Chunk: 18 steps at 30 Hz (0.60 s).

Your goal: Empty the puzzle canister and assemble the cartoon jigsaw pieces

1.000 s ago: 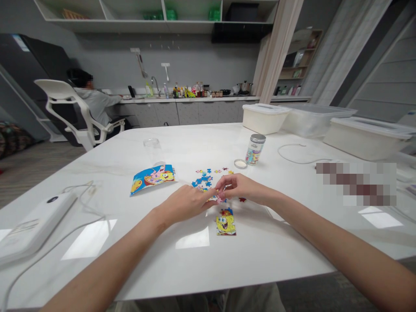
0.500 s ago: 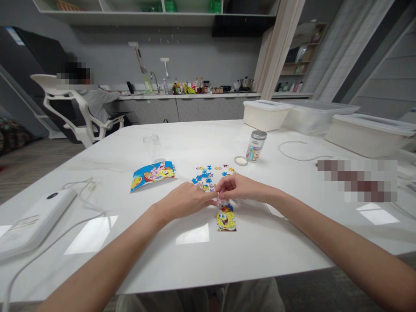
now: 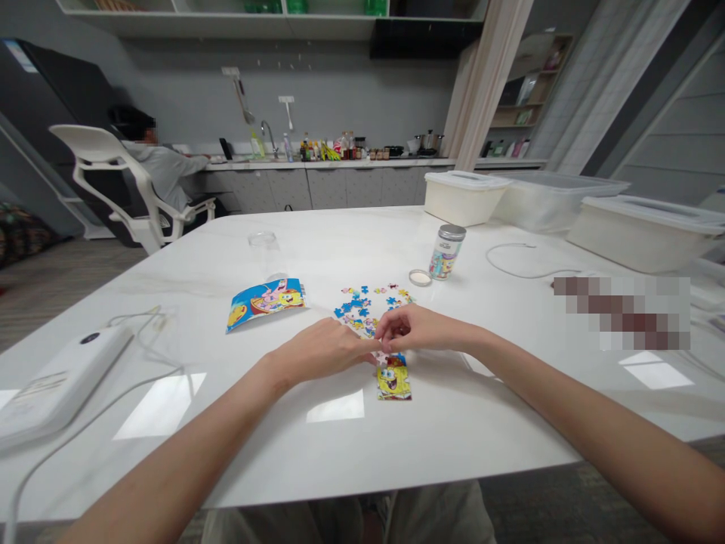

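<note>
A partly joined jigsaw puzzle [image 3: 395, 381] with a yellow cartoon face lies on the white table before me. Just above it, my left hand [image 3: 334, 346] and my right hand [image 3: 411, 329] meet at the fingertips. Between them shows a small pale pink puzzle piece [image 3: 382, 358], at the puzzle's upper left edge. Both hands are closed in a pinch on it, though fingers partly cover the contact. Loose puzzle pieces [image 3: 354, 304], many of them blue, spread behind my hands. To their left stands a curved picture card [image 3: 266, 302] with the same cartoon characters.
A printed tin [image 3: 447, 253] stands behind the pieces, its round lid [image 3: 420, 277] beside it. A clear jar [image 3: 266, 255] is further left. A white power box [image 3: 65, 381] and cable lie at left, plastic bins [image 3: 464, 198] at back right. Someone sits in a white chair [image 3: 121, 181].
My hands stay nearly in place, with small finger movements. The pale pink piece shows more clearly by the puzzle's top edge. The view has tilted very slightly.
</note>
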Available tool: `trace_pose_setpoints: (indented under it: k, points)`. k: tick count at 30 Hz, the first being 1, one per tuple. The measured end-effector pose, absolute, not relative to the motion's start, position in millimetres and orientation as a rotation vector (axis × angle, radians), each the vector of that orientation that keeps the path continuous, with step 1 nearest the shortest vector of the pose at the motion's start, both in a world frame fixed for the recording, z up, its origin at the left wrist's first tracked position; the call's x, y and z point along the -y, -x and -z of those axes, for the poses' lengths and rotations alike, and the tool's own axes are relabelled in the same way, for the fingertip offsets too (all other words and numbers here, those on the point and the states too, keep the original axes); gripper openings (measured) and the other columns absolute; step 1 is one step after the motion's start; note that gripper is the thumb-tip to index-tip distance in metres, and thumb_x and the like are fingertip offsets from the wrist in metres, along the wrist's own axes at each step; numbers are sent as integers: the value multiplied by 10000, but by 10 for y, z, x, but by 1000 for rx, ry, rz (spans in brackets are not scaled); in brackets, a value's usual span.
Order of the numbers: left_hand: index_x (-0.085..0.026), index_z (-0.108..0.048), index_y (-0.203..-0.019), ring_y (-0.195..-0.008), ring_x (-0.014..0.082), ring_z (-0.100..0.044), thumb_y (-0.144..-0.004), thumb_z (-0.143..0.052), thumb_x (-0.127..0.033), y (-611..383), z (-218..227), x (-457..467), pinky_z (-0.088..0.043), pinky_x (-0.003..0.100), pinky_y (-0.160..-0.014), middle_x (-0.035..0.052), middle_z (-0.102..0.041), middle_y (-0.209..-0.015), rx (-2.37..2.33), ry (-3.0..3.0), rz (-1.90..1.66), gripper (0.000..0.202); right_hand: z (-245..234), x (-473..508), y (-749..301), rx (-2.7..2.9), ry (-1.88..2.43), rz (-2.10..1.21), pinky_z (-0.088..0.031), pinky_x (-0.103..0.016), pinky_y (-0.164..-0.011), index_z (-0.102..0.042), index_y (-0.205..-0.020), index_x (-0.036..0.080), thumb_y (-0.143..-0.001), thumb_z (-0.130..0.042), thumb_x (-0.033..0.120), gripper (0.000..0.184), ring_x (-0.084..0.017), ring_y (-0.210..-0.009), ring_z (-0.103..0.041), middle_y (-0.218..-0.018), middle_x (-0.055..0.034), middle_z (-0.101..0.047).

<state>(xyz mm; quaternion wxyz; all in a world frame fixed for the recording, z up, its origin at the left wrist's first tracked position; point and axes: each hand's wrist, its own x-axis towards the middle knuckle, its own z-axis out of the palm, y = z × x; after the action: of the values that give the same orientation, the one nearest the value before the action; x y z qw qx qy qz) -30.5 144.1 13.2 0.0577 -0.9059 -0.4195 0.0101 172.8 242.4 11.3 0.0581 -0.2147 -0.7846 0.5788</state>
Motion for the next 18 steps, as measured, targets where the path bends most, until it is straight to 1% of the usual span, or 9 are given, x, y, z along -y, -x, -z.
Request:
trace_pose_setpoints:
  k: [4, 8, 11, 13, 15, 18]
  points:
    - [-258, -656, -1110, -483, 113, -506, -1023, -399, -317, 359, -188, -1448, -272, 260, -486, 17, -672, -670, 1356, 2654, -57, 278, -145, -2455, -1730, 2318, 691, -1602, -412, -227, -573, -685, -818, 190, -787, -671, 227, 51, -99, -646, -547, -744, 6, -653]
    - [-229, -641, -1148, -491, 126, -529, -1018, -381, -306, 423, -240, -1475, -328, 261, -526, 43, -687, -687, 1588, 2523, -25, 300, -131, -2511, -1727, 2138, 771, -1664, -408, -232, -539, -647, -821, 184, -805, -652, 266, 85, -87, -569, -500, -690, 32, -569]
    - [-213, -646, -1131, -503, 142, -549, -1017, -383, -335, 406, -231, -1482, -333, 262, -529, 44, -672, -651, 1664, 2447, -27, 312, -102, -2532, -1715, 2099, 815, -1664, -392, -230, -518, -627, -829, 176, -812, -642, 259, 86, -80, -543, -484, -672, 42, -534]
    - [-209, -651, -1107, -503, 145, -556, -1020, -379, -355, 361, -208, -1475, -320, 257, -518, 34, -649, -611, 1652, 2433, -27, 321, -94, -2522, -1709, 2161, 815, -1608, -385, -234, -517, -623, -827, 175, -830, -618, 250, 76, -84, -547, -485, -678, 33, -550]
    - [-209, -648, -1108, -504, 147, -563, -1019, -380, -342, 304, -185, -1465, -312, 254, -506, 26, -640, -597, 1638, 2441, -10, 312, -91, -2496, -1706, 2279, 772, -1485, -399, -243, -551, -638, -846, 178, -848, -606, 258, 86, -98, -596, -511, -712, 12, -593]
    - [-205, -646, -1100, -527, 154, -587, -1017, -398, -337, 229, -163, -1451, -310, 253, -500, 36, -670, -641, 1640, 2445, 10, 293, -71, -2448, -1702, 2417, 666, -1326, -425, -256, -620, -655, -890, 185, -860, -617, 309, 133, -123, -700, -557, -794, -18, -649]
